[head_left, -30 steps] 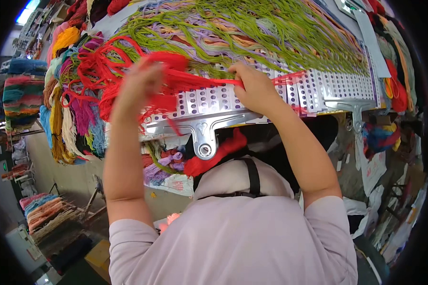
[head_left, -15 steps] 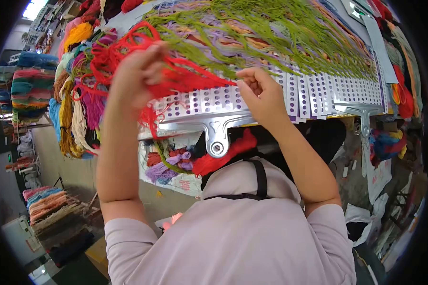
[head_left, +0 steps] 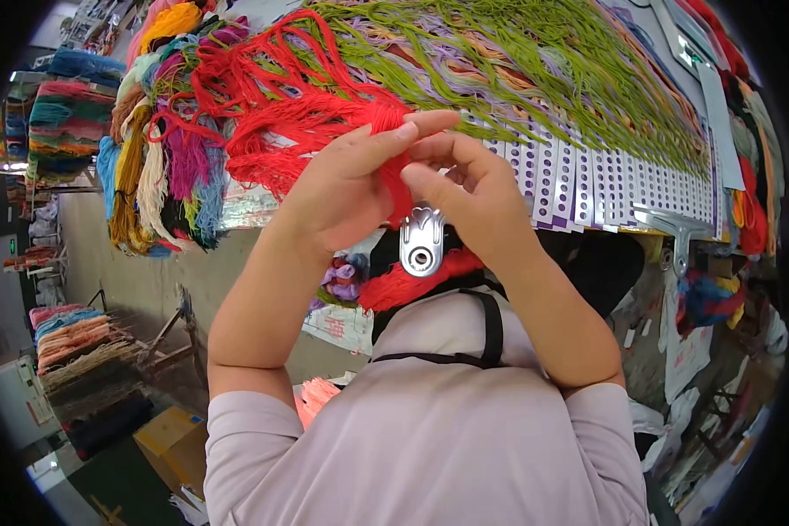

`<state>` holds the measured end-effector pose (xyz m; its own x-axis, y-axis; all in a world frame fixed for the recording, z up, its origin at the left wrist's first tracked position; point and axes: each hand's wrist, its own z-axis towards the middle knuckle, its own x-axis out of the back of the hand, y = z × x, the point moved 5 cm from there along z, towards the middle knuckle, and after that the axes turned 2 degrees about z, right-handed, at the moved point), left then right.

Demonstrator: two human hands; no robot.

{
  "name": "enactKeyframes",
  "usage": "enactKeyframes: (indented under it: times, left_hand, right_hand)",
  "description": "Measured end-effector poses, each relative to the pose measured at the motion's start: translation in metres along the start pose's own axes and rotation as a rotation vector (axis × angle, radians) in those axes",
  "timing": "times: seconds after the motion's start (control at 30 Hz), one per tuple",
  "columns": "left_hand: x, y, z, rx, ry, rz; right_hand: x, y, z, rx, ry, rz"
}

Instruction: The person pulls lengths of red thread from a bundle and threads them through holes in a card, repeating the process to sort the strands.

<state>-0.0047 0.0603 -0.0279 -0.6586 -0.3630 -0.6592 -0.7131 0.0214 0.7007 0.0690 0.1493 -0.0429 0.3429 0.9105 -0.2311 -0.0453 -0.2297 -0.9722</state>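
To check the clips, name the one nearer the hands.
The clip pictured just below the left hand and right hand; the other clip sits far right.

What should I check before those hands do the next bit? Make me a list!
1. Red yarn touching the left hand: ok, it bunches by the fingers.
2. Right hand close to the bunch: ok, its fingertips are right there; firm grip, cannot tell.
3. Red strands neat: not ok, they spread out in loose loops.
4. Green yarn clear of the holed cards: not ok, some ends hang over them.
5. Nearer metal clip gripping the cards: cannot tell, the hands hide part of it.
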Motion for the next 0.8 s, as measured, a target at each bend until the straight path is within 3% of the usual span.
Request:
enactKeyframes:
  times: [0.1, 0.17, 0.33, 0.57, 0.8]
  left_hand:
    - [0.001, -0.002, -0.002, -0.019, 0.142, 0.051]
    - [0.002, 0.005, -0.005, -0.144, 0.207, 0.059]
    - [0.009, 0.011, -0.015, -0.147, 0.212, 0.075]
    - [0.011, 0.019, -0.03, -0.206, 0.207, 0.316]
    - [0.01, 0.021, -0.031, -0.186, 0.247, 0.298]
  right_hand:
    - [-0.006, -0.009, -0.004, 0.108, 0.01, -0.203]
    - [-0.005, -0.004, -0.004, 0.142, 0.003, -0.324]
    - [-0.006, 0.004, -0.007, -0.099, -0.03, 0.273]
    - [-0.013, -0.004, -0.014, -0.1, -0.116, 0.243]
    - [-0.017, -0.006, -0.016, -0.097, -0.132, 0.282]
